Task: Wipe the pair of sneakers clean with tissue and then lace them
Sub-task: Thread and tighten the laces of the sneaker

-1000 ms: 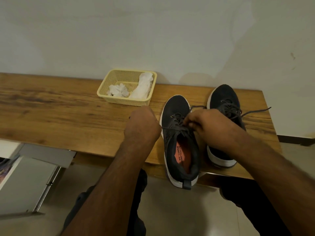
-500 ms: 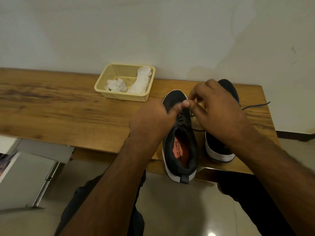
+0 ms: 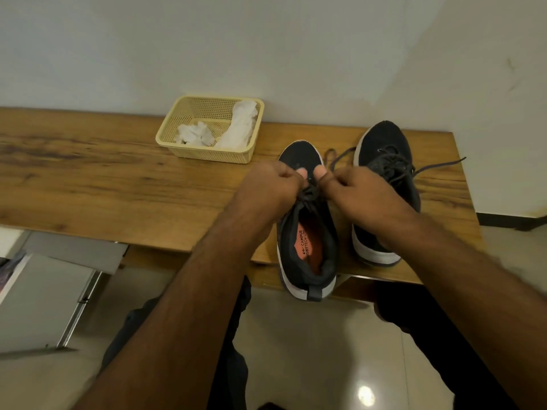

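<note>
Two black sneakers with white soles stand on the wooden table (image 3: 118, 184), toes toward the wall. The left sneaker (image 3: 307, 241) shows an orange insole and its heel overhangs the table's front edge. The right sneaker (image 3: 384, 161) has loose dark laces trailing to the right. My left hand (image 3: 269, 187) and my right hand (image 3: 355, 193) meet over the left sneaker's laces (image 3: 309, 192), each pinching a lace strand with thumbs close together. A lace loop rises behind my right hand.
A yellow mesh basket (image 3: 207, 153) holding crumpled white tissue (image 3: 195, 134) sits at the back of the table by the wall. A grey cabinet (image 3: 41, 297) stands at lower left. The table's right end lies just past the right sneaker.
Both hands have come down lower over the left sneaker's laces and closed together. The right hand no longer covers the right sneaker's toe.
</note>
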